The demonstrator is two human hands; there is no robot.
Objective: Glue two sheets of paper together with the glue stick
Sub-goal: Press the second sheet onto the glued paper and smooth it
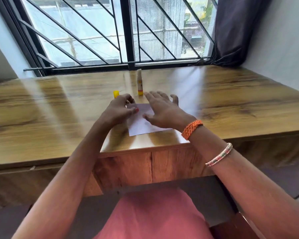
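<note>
White paper (141, 125) lies flat on the wooden table (59, 104) near its front edge; I cannot tell whether it is one sheet or two stacked. My left hand (120, 110) has its fingers curled at the paper's far left corner, touching it. My right hand (162, 109) is spread flat, palm down, over the paper's right half. Just beyond the hands the glue stick (139, 82) stands upright and uncapped, white with a yellow and red base. Its yellow cap (116, 94) sits on the table to its left, partly behind my left hand.
A barred window (110, 31) runs along the table's far edge, with a dark curtain (236, 28) at the right. Grey walls close in both sides. The image is blurred by motion. Bangles circle my right wrist.
</note>
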